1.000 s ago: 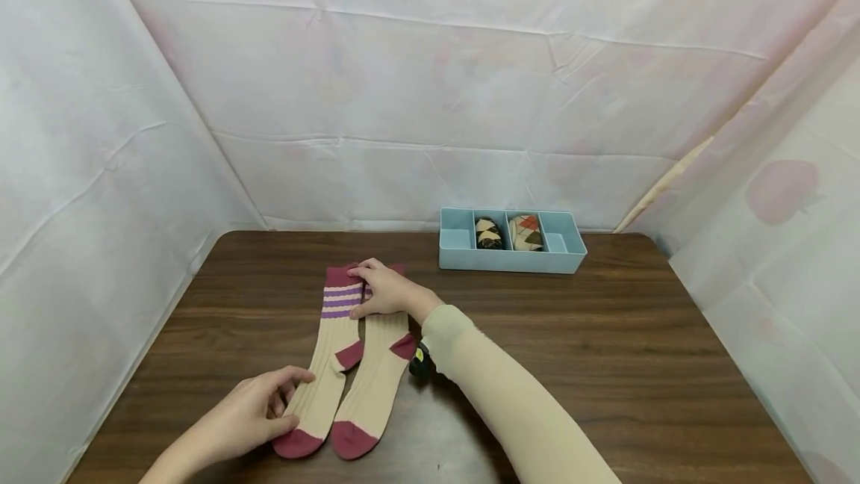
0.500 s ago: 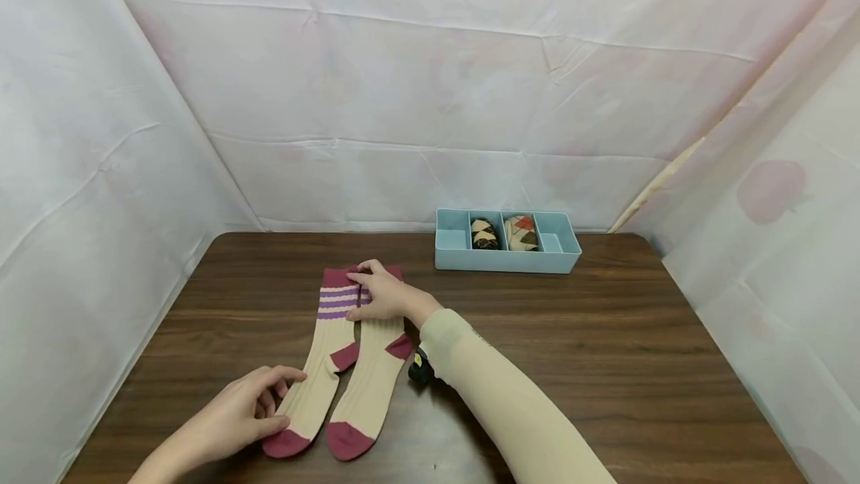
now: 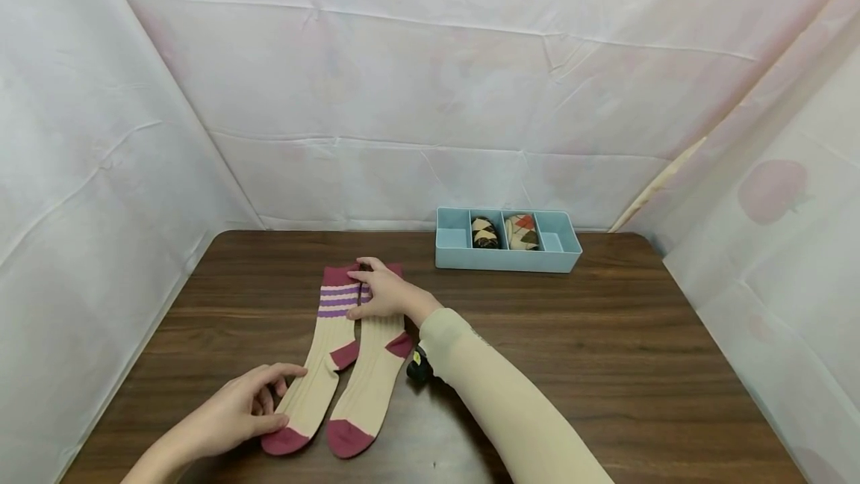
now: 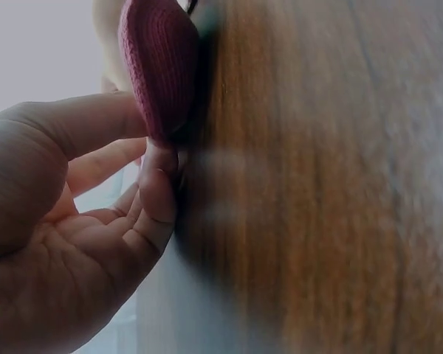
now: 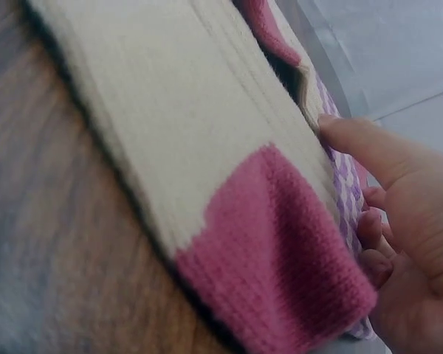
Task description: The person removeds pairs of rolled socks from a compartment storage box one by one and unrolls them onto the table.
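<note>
Two cream ribbed socks lie flat side by side, with maroon toes, heels and cuffs and purple stripes: the left sock (image 3: 324,353) and the right sock (image 3: 373,379). My left hand (image 3: 235,411) rests at the left sock's toe end, thumb at the maroon toe (image 4: 161,66) and index finger farther up its edge. Its other fingers bend down to the table. Across the upper part of both socks lies my right hand (image 3: 388,296), fingertips at the cuffs and thumb near the gap between them. It covers much of the right sock's striped part. Neither hand visibly pinches the fabric.
At the table's back stands a light blue divided box (image 3: 504,260). Its middle compartments hold a dark argyle sock bundle (image 3: 484,233) and a beige argyle sock bundle (image 3: 522,232). Pale curtains (image 3: 430,81) surround the wooden table (image 3: 605,357) at the back and sides.
The whole head view has shifted slightly. My hands stay at nearly the same places on the socks, with the left sock's toe slightly farther left and farther from the right toe.
</note>
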{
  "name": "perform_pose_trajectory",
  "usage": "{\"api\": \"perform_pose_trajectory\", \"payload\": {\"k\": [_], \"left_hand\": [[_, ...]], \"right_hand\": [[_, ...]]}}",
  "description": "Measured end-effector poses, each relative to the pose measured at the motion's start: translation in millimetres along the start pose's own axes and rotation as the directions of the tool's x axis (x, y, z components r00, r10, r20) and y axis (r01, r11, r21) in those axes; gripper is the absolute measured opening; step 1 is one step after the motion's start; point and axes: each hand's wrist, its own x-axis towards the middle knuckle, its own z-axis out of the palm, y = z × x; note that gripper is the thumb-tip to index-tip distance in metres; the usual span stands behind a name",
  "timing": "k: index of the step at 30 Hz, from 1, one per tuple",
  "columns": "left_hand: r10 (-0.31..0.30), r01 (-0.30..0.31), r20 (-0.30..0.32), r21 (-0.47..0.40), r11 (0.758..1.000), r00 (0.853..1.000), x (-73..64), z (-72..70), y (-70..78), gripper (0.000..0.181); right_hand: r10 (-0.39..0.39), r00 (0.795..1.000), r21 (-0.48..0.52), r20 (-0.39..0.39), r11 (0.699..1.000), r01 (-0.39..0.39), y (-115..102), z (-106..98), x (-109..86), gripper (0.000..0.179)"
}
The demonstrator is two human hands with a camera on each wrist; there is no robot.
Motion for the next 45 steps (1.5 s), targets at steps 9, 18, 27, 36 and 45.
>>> {"api": "perform_pose_trajectory", "payload": {"k": [9, 18, 27, 36, 45], "left_hand": [[0.010, -0.010, 0.011, -0.025, 1.000, 1.000, -0.8, -1.1, -0.9, 0.060], [-0.030, 0.030, 0.038, -0.001, 1.000, 0.999, 3.4, -2.3, 0.7, 0.060], [-0.065, 0.059, 0.022, 0.225, 0.973, 0.998, 4.9, -6.1, 17.3, 0.057], [0.009, 0.001, -0.055, 0.183, 0.983, 0.998, 37.5, -21.5, 26.0, 0.039], [0.011, 0.009, -0.205, 0.100, 0.995, 0.979, 93.0, -32.2, 26.4, 0.035]], "right_hand": [[0.002, 1.000, -0.010, 0.001, 1.000, -0.002, -1.6, -0.7, 0.0, 0.089], [0.050, 0.998, 0.000, -0.028, 0.999, -0.050, -5.2, -1.8, -1.4, 0.087], [-0.027, 0.999, 0.062, -0.022, 0.998, 0.029, -5.9, -2.5, -6.1, 0.076], [-0.108, 0.994, 0.056, -0.028, 0.992, 0.109, 4.6, -33.2, -26.9, 0.064], [-0.138, 0.988, 0.003, -0.066, 0.990, 0.138, 16.8, -71.0, -51.3, 0.056]]}}
